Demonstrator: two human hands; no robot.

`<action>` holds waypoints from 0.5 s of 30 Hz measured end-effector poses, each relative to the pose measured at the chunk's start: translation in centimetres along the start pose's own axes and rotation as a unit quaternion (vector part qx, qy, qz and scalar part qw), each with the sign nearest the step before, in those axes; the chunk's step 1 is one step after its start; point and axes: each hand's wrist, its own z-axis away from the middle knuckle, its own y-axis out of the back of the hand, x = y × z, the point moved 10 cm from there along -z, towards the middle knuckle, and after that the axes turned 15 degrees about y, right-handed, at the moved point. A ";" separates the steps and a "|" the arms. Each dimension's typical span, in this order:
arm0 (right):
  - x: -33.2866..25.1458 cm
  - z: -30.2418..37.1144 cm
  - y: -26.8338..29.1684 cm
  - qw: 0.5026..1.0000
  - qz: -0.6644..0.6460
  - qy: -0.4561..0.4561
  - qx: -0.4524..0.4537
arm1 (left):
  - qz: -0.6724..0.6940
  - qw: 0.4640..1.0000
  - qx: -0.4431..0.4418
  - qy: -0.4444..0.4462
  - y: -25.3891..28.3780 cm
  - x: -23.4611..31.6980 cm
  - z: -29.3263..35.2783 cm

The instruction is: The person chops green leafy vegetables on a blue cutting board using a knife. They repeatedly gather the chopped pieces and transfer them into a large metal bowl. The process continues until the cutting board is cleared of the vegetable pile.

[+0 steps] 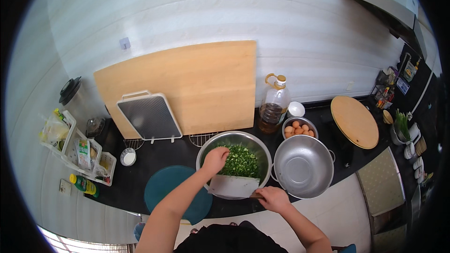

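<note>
A wide steel mixing bowl [265,152] holds a heap of finely chopped greens [243,160]. My right hand [275,199] grips the brown handle of a cleaver [233,186] at the bowl's near right side. Its broad blade lies flat-on across the near part of the bowl, with green bits clinging along it. My left hand [216,159] reaches over the left side of the bowl, fingers curled together at the edge of the greens. Whatever may be between those fingers is too small to make out. Left of the bowl, partly under my left forearm, is a round teal cutting board [161,188].
Right of the bowl stand a two-handled steel pot [302,173], a bowl of eggs [299,128] and an oil jug [273,110]. A small bowl of white powder [128,157] sits left. Large boards [211,84] lean on the wall; a round wooden lid [355,122] lies far right.
</note>
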 end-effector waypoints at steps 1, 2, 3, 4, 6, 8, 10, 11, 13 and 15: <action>0.1 0.3 0.5 1.000 -0.001 -0.005 0.026 | 0.067 0.995 -0.033 0.061 0.3 -1.2 -0.5; 0.5 0.8 0.3 0.999 0.002 -0.033 0.019 | 0.133 0.981 -0.064 0.125 0.5 -2.8 -0.6; 1.1 1.4 0.2 0.998 0.010 -0.058 0.032 | 0.158 0.982 -0.044 0.094 1.1 -3.1 -0.6; 1.7 2.4 0.4 0.995 0.023 -0.089 0.043 | 0.081 0.993 -0.042 0.081 1.3 -2.2 -0.3; 1.8 2.4 0.5 0.991 0.023 -0.116 0.060 | 0.018 0.994 -0.056 0.088 0.8 -5.6 0.5; 2.1 2.9 0.5 0.984 0.025 -0.154 0.087 | 0.145 0.957 -0.116 0.224 -0.2 -9.7 1.1; 2.3 2.8 0.6 0.974 0.014 -0.207 0.088 | 0.237 0.912 -0.145 0.301 0.0 -11.8 2.3; 2.5 3.0 0.3 0.970 0.015 -0.225 0.092 | 0.265 0.900 -0.147 0.315 0.6 -12.0 2.8; 1.3 2.7 0.4 0.970 0.021 -0.214 0.118 | 0.336 0.870 -0.128 0.337 2.3 -12.6 4.0; -0.2 1.7 0.6 0.966 0.002 -0.219 0.139 | 0.359 0.872 -0.099 0.317 5.3 -12.9 5.3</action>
